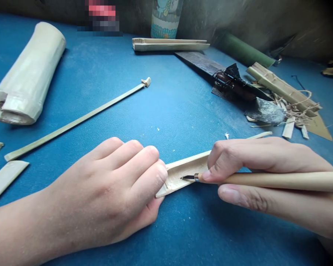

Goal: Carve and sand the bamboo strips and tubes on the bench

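A split piece of bamboo [183, 170] lies low over the blue table, hollow side up. My left hand [119, 188] is closed round its left end, knuckles up, hiding that end. In my right hand [252, 177] is a carving knife [280, 180] with a pale wooden handle and a short dark blade. Its tip touches the inner face of the bamboo near my left fingers. My right fingers cover part of the bamboo's far end.
A thick bamboo tube [30, 74] and a thin bamboo strip [77, 120] lie to the left. A large dark blade [205, 64], bamboo halves [170, 47], a green tube [244, 48] and offcuts [288, 127] occupy the back right. Behind stands a patterned bottle [166, 22].
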Available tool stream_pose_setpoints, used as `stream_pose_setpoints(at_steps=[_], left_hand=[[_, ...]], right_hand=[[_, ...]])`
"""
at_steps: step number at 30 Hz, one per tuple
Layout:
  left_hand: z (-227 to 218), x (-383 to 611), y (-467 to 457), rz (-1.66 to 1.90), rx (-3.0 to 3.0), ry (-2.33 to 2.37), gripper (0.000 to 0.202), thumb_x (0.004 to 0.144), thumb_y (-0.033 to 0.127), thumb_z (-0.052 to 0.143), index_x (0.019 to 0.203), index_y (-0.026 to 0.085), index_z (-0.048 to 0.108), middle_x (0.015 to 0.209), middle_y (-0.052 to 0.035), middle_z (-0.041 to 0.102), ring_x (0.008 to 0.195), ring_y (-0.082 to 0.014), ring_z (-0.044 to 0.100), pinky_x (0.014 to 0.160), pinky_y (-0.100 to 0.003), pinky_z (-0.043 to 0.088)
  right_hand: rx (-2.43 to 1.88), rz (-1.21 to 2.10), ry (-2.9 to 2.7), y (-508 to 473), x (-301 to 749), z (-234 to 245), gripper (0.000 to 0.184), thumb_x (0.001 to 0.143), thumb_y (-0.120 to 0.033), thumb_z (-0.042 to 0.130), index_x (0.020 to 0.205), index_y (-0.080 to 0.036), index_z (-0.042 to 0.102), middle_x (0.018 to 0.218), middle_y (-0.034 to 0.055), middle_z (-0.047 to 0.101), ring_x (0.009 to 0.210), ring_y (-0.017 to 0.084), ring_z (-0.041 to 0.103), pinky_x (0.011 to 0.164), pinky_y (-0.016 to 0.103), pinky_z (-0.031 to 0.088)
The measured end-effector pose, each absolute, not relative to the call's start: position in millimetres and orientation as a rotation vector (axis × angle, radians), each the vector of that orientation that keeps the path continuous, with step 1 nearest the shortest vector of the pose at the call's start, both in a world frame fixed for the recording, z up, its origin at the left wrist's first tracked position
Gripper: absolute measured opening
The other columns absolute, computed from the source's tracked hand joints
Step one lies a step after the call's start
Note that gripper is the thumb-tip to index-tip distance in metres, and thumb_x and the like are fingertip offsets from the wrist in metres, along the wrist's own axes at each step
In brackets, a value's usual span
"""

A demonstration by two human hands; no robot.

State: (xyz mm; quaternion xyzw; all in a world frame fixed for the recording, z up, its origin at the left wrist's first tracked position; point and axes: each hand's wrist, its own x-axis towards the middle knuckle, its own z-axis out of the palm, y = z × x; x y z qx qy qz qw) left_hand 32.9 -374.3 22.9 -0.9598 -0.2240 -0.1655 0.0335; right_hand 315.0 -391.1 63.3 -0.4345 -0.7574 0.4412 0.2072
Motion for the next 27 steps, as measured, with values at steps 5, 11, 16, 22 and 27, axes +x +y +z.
stream_pose_setpoints(at_steps=[5,11,16,22,27], left_hand=[[23.1,32.9,-374.3,-0.515,-2.950,-0.691,0.007,0.106,0.025,0.053,0.107,0.018,0.055,0.103,-0.0072,0.072,0.091,-0.0292,0.067,0.068,-0.046,0.044],[21.3,32.8,-373.1,-0.529,-2.952,-0.689,0.007,0.105,0.024,0.053,0.107,0.018,0.056,0.104,-0.0075,0.072,0.091,-0.0290,0.067,0.069,-0.046,0.044],[20.1,32.5,-372.2,-0.572,-2.942,-0.657,0.009,0.104,0.025,0.054,0.106,0.017,0.057,0.101,-0.0074,0.071,0.088,-0.0285,0.066,0.068,-0.046,0.042],[17.7,33.6,-371.4,-0.595,-2.937,-0.660,0.010,0.104,0.025,0.053,0.105,0.017,0.058,0.101,-0.0072,0.070,0.088,-0.0283,0.066,0.068,-0.046,0.043],[17.7,32.0,-372.7,-0.584,-2.946,-0.670,0.010,0.104,0.026,0.053,0.106,0.017,0.058,0.100,-0.0066,0.070,0.087,-0.0280,0.066,0.068,-0.046,0.043]], right_hand=[[-1.218,1.220,-2.118,-389.5,313.5,64.9,0.011,0.098,-0.034,0.077,0.098,-0.024,0.080,0.089,0.0019,0.078,0.075,0.016,0.073,0.065,0.025,0.055],[-1.241,1.209,-2.083,-391.2,314.5,63.3,0.007,0.096,-0.033,0.079,0.095,-0.026,0.080,0.086,0.0009,0.077,0.070,0.016,0.070,0.058,0.026,0.052],[-1.176,1.194,-2.094,-392.2,314.1,61.3,0.008,0.097,-0.032,0.078,0.094,-0.026,0.078,0.085,0.0001,0.076,0.070,0.014,0.070,0.060,0.024,0.052],[-1.227,1.215,-2.098,-389.4,313.8,63.7,0.008,0.098,-0.034,0.077,0.098,-0.026,0.080,0.088,0.0000,0.077,0.073,0.014,0.072,0.061,0.024,0.052],[-1.243,1.241,-2.064,-390.1,316.1,64.1,0.009,0.096,-0.035,0.080,0.093,-0.027,0.079,0.084,-0.0006,0.076,0.069,0.015,0.070,0.059,0.025,0.052]])
